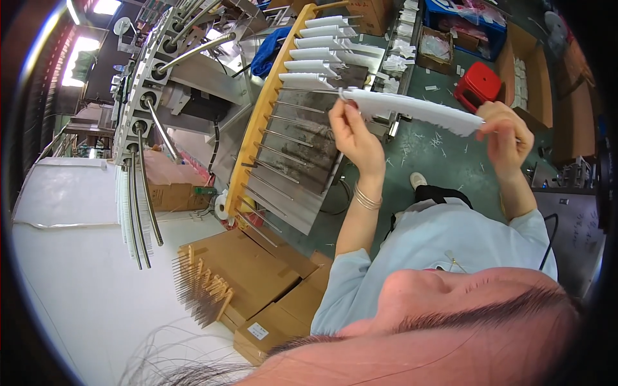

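Left hand (357,138) and right hand (506,132) pinch a white strip (418,110) stretched lengthwise between them, left end facing a yellow rack (254,145).

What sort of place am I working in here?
Probably a factory or workshop floor: there's a yellow-barred rack carrying several matching white pieces, a metal machine with protruding rods, and large cardboard boxes.

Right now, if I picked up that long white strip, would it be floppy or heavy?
The white strip is probably light: the left hand and right hand seem to pinch only its ends. It might be floppy, since its ragged edge looks thin.
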The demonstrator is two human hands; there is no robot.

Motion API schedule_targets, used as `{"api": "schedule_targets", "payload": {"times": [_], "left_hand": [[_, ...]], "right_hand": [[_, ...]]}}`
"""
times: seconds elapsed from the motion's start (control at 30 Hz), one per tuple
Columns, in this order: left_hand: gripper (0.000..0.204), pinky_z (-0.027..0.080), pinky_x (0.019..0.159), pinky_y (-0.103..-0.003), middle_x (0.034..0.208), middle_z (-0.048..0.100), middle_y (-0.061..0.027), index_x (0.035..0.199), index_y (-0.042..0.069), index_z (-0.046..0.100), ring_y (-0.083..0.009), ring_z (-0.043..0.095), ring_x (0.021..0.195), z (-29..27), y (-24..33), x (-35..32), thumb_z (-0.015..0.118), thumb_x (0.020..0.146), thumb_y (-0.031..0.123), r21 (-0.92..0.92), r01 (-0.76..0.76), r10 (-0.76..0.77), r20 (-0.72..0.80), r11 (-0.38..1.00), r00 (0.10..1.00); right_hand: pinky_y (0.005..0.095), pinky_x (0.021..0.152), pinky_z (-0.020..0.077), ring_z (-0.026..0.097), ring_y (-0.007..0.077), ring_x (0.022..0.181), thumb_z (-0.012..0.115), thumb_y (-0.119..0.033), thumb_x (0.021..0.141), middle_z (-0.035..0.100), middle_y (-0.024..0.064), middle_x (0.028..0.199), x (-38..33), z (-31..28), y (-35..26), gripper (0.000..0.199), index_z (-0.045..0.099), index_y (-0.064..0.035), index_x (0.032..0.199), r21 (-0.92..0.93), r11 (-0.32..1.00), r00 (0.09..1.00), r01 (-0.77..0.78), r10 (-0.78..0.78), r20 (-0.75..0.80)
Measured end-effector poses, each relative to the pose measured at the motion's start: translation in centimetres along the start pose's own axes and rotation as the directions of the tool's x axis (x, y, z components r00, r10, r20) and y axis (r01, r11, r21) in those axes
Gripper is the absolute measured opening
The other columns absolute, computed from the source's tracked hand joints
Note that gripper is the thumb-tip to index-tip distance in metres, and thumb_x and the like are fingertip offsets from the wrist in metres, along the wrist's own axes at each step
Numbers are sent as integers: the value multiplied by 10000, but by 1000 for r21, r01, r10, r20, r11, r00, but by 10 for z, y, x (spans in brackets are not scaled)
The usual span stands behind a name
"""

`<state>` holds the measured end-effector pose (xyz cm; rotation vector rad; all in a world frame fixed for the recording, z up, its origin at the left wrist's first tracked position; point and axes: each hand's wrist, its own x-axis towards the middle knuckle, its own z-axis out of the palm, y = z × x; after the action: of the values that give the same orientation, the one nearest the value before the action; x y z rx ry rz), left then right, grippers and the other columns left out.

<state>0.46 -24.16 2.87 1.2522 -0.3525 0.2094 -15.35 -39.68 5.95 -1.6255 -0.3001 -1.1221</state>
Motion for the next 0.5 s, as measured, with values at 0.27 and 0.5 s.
{"api": "schedule_targets", "payload": {"times": [0.27, 0.5], "left_hand": [[264, 379, 888, -254, 1173, 445, -72, 1167, -35, 498, -137, 477, 1002, 7, -19, 8, 436, 951, 102, 66, -70, 61, 133, 995, 989], [265, 358, 954, -306, 1232, 434, -97, 1183, -16, 463, -153, 459, 1071, 11, -20, 36, 411, 952, 104, -226, -29, -20, -208, 974, 978]], "right_hand": [[299, 601, 358, 473, 175, 624, 419, -157, 949, 531, 96, 692, 3, -2, 3, 312, 564, 54, 770, -45, 994, 994, -102, 100, -41], [261, 533, 334, 438, 142, 594, 412, -72, 932, 542, 98, 718, 16, 11, 14, 262, 561, 62, 764, -79, 996, 997, -34, 39, 66]]}}
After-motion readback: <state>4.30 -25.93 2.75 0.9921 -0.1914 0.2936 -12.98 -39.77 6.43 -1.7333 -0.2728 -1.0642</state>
